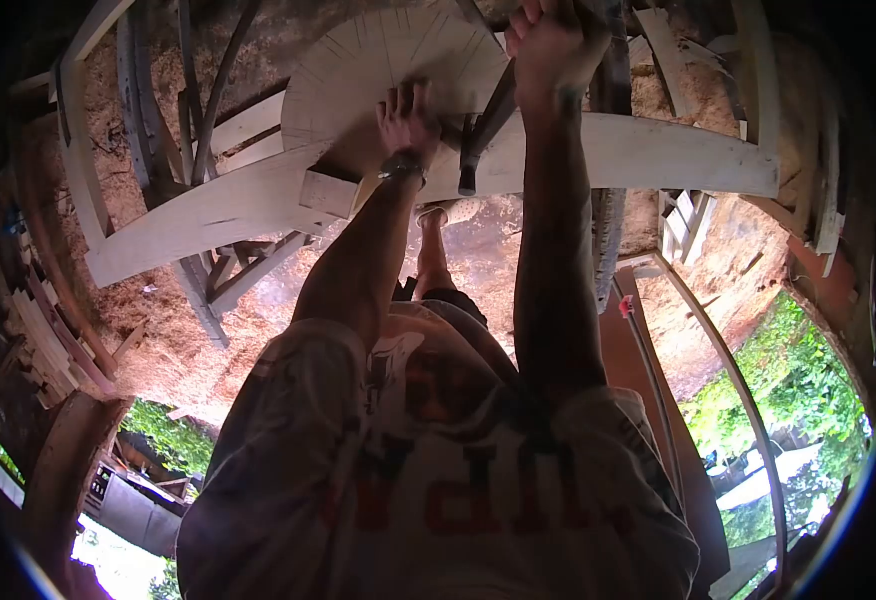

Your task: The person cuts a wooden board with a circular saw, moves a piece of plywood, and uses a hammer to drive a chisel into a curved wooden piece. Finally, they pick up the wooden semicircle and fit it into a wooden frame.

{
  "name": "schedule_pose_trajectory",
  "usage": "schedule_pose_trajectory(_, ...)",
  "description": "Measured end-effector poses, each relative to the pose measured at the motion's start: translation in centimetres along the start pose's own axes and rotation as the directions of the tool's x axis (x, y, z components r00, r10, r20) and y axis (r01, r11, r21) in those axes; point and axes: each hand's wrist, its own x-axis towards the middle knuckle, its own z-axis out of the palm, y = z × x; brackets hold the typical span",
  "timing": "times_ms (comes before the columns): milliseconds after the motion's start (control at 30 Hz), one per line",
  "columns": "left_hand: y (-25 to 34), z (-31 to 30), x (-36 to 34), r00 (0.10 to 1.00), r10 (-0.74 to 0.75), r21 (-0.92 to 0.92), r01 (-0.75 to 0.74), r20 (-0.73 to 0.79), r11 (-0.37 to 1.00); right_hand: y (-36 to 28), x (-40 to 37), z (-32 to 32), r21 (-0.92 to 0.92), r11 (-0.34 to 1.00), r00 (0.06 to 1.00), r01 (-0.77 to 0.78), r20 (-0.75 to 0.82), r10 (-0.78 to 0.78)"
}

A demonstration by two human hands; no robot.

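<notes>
My left hand (pixel 408 125) rests on a pale round wooden disc (pixel 358 60) with lines marked across it. Its fingers are apart and slightly bent, and a watch (pixel 400 170) is on that wrist. Farther forward and to the right, my right hand (pixel 560 50) is closed in a fist; what it holds, if anything, is hidden. Between my forearms lies what looks like a hammer (pixel 468 165), its dark handle running toward my right wrist. Under the disc a long curved board (pixel 678 155) stretches left and right. A short wooden block (pixel 329 194) sits by my left wrist.
Wooden legs and braces (pixel 198 295) stand below the board at left. Loose planks (pixel 63 345) are stacked at far left. Wood shavings cover the floor (pixel 188 365). A brown sheet (pixel 648 370) and a curved strip (pixel 723 350) stand at right, near greenery outside.
</notes>
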Motion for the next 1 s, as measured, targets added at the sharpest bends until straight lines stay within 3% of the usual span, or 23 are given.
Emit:
schedule_pose_trajectory(33, 0.0, -0.1, 0.1, 1.0, 0.013, 0.031, -0.013, 0.007, 0.999, -0.3, -0.6, 0.4, -0.096, 0.995, 0.996, -0.009, -0.084, 0.001)
schedule_pose_trajectory(133, 0.6, -0.5, -1.5, 0.997, -0.019, -0.005, 0.02, 0.081, 1.0, -0.8, -2.5, 0.8, -0.005, 1.0, 0.988, 0.021, -0.15, -0.022)
schedule_pose_trajectory(233, -0.1, 0.3, -0.9, 0.996, -0.056, -0.067, 0.06, 0.063, 0.996, -0.8, -1.3, -0.1, -0.198, 0.979, 0.996, -0.041, -0.09, 0.023)
schedule_pose_trajectory(267, 0.0, 0.3, -1.0, 0.998, -0.051, -0.058, 0.054, 0.042, 0.997, -0.3, -0.9, 0.4, -0.208, 0.974, 0.994, 0.091, -0.04, -0.101)
schedule_pose_trajectory(367, -0.3, 0.0, -0.5, 1.0, -0.019, -0.019, 0.019, 0.006, 1.0, -0.7, -1.4, 0.9, 0.199, 0.978, 0.994, -0.069, -0.068, 0.084)
schedule_pose_trajectory(400, -0.2, 0.1, -0.5, 1.0, -0.007, 0.009, 0.008, -0.026, 1.0, -0.7, -1.0, 1.0, -0.233, 0.97, 0.991, 0.069, -0.095, -0.093)
schedule_pose_trajectory(433, 0.1, 0.4, -0.8, 0.998, 0.009, 0.03, -0.008, -0.055, 1.0, -0.8, -1.7, 0.3, -0.293, 0.943, 0.981, 0.161, -0.059, -0.186)
schedule_pose_trajectory(500, -0.2, -0.2, -1.3, 0.998, -0.002, -0.114, 0.01, 0.062, 0.993, -0.5, -4.5, -1.3, -0.415, 0.862, 0.95, 0.292, 0.023, -0.311)
schedule_pose_trajectory(567, -0.2, 0.6, -1.0, 1.0, -0.004, -0.028, 0.003, -0.014, 1.0, -0.1, -1.5, 0.4, -0.447, 0.727, 0.853, 0.521, 0.238, -0.465)
schedule_pose_trajectory(600, -1.4, 1.8, -1.9, 0.995, 0.081, 0.039, -0.079, -0.066, 0.996, 0.4, -3.9, 0.5, -0.484, 0.667, 0.822, 0.567, 0.28, -0.496)
schedule_pose_trajectory(633, -1.6, 0.7, -9.5, 0.994, 0.071, 0.051, -0.075, 0.088, 0.996, -0.1, -6.4, 0.0, -0.471, 0.746, 0.879, 0.471, 0.173, -0.445)
schedule_pose_trajectory(667, -1.1, 2.8, -7.4, 0.997, 0.054, 0.067, -0.057, 0.048, 0.996, -0.8, -9.5, 0.1, -0.438, 0.818, 0.92, 0.374, 0.063, -0.387)
schedule_pose_trajectory(700, -1.7, 4.4, -2.2, 0.999, 0.043, 0.102, -0.04, -0.026, 0.994, -1.3, -9.1, 2.3, -0.214, 0.959, 0.975, 0.186, -0.078, -0.207)
schedule_pose_trajectory(733, -1.1, 2.8, -0.8, 1.0, -0.022, -0.086, 0.021, -0.01, 0.996, -0.8, -7.1, 3.0, -0.052, 0.97, 0.969, 0.236, -0.067, -0.24)
schedule_pose_trajectory(800, -0.6, 0.0, -3.0, 0.999, -0.017, -0.051, 0.018, 0.03, 0.999, -1.0, -9.9, 3.1, -0.147, 0.966, 0.967, 0.215, -0.108, -0.231)
schedule_pose_trajectory(833, -0.3, 0.0, -1.4, 1.0, 0.005, -0.04, -0.006, -0.009, 0.999, -1.9, -9.4, 4.6, -0.351, 0.907, 0.963, 0.23, -0.05, -0.264)
schedule_pose_trajectory(867, -0.3, 0.2, -1.1, 1.0, -0.003, -0.064, 0.002, -0.003, 0.998, -1.6, -8.9, 4.5, -0.41, 0.876, 0.953, 0.255, -0.045, -0.299)
schedule_pose_trajectory(1000, -0.9, 1.0, -1.7, 0.987, 0.079, 0.027, -0.076, -0.142, 0.997, -1.9, -10.7, 4.4, -0.36, 0.902, 0.954, 0.241, -0.081, -0.287)
